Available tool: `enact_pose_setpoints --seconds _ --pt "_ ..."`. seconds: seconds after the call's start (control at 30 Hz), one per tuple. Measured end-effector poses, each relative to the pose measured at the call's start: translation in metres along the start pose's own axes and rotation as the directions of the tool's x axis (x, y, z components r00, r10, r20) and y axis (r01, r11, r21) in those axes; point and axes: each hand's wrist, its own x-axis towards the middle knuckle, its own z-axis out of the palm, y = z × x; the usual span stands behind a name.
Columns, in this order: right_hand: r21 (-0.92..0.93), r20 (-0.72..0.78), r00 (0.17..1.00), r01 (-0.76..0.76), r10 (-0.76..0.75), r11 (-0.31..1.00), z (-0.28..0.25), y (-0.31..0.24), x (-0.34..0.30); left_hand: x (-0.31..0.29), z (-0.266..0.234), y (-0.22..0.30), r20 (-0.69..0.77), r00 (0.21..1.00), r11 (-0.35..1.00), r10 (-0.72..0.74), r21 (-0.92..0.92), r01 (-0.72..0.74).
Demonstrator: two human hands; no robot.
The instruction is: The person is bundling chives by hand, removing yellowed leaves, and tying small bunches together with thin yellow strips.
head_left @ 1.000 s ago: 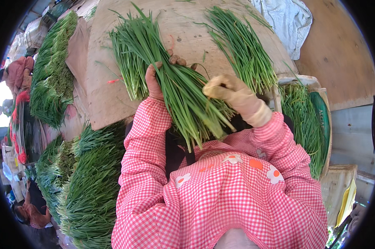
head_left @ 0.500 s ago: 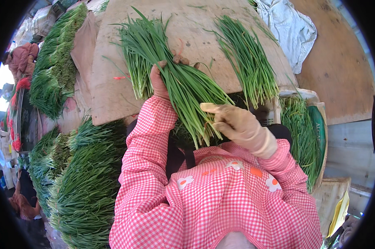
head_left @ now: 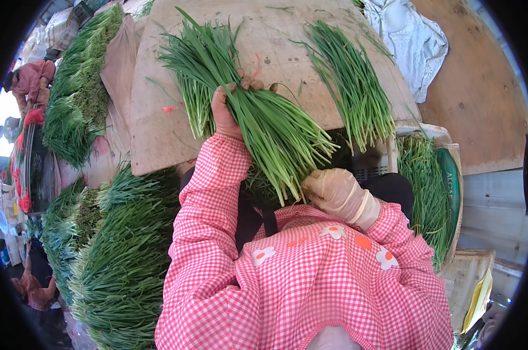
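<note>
One bunch (head_left: pixel 275 131) in left hand (head_left: pixel 225 115); right hand (head_left: pixel 338 193) alongside

The held green bunch (head_left: pixel 278 134) is covering most of the palm of the left hand (head_left: pixel 226 115); it is also hiding part of a second bunch (head_left: pixel 195 105) lying behind it on the wooden desk (head_left: pixel 156 128); the gloved right hand (head_left: pixel 338 193) is showing its back, its curled fingers being partly hidden at the stalk ends, so whether it is gripping any stalk is not showing; the upper edge is cutting off the desk and a white cloth (head_left: pixel 407 49); the lower edge is cropping a leafy heap (head_left: pixel 124 262) and the checked garment (head_left: pixel 310 286); at far left, two people (head_left: pixel 33 81) are appearing too small for their handwork to be told.
</note>
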Motion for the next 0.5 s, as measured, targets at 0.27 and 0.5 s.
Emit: enact_pose_setpoints --seconds 0.27,0.5 --pt "-0.291 0.667 0.606 -0.324 0.434 0.900 0.056 0.056 -0.040 0.004 -0.005 0.003 0.058 0.998 0.998 0.018 -0.061 -0.015" --pt "0.772 0.267 0.912 -0.396 0.312 0.497 0.056 0.038 -0.026 0.000 -0.001 0.012 0.063 0.996 0.994 0.060 -0.093 -0.054"
